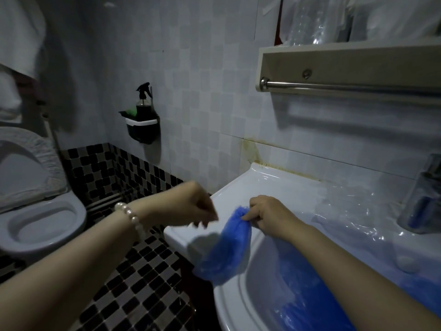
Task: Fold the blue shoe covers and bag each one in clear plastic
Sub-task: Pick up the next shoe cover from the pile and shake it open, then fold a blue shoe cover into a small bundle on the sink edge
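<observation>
Sink [238, 187] white, tiled bathroom | right hand [265, 215] pinches shoe cover [229, 249] | left hand [193, 206] curled, blurred

Two hands: left hand [191, 206], right hand [265, 215]. One blue shoe cover [226, 249] held up at the left rim of the sink [233, 304]; further blue covers [303, 283] heaped in the basin, number cannot be told. One sink. Clear plastic [353, 211] spread along the sink's back edge, count of pieces cannot be told. One toilet [43, 225]. One spray bottle [144, 101] in one wall holder [142, 130]. One towel rail [346, 87]. One pearl bracelet [132, 218].
</observation>
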{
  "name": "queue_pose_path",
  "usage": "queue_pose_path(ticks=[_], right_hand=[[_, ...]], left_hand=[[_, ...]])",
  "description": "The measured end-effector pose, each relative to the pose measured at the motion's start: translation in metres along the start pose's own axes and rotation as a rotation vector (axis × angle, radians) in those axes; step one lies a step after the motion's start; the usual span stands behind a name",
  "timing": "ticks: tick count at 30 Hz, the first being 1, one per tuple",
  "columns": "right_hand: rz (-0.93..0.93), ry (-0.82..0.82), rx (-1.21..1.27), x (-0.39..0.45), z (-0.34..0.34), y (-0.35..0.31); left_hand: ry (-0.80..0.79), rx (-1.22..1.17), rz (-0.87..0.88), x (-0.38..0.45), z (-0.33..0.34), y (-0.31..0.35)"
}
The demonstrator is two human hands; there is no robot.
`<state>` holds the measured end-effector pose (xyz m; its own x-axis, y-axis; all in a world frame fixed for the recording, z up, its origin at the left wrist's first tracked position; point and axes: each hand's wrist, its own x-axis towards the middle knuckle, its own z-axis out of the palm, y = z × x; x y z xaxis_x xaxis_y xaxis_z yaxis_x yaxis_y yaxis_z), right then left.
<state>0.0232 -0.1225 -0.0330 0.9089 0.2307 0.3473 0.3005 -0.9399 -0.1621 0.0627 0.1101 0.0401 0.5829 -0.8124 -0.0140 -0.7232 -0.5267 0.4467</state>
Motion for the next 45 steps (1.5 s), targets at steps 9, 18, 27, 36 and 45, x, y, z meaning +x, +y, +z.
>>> queue_pose_path(ticks=[9,18,27,36,45], right_hand=[[0.225,0.025,0.176,0.014,0.022,0.000],[0.397,0.244,0.551,0.006,0.022,-0.008],[0.144,-0.048,-0.029,0.004,0.029,-0.012],[0.214,0.013,0.081,0.000,0.020,-0.004],[-0.080,-0.148,0.245,-0.062,0.009,-0.052]], left_hand=[[0.155,0.193,0.316,0.030,0.062,-0.018],[-0.031,0.383,0.102,0.024,0.072,-0.030],[0.009,0.428,-0.016,0.025,0.073,-0.025],[0.036,0.510,-0.108,0.044,0.076,-0.025],[0.009,0.565,-0.179,0.054,0.068,-0.030]])
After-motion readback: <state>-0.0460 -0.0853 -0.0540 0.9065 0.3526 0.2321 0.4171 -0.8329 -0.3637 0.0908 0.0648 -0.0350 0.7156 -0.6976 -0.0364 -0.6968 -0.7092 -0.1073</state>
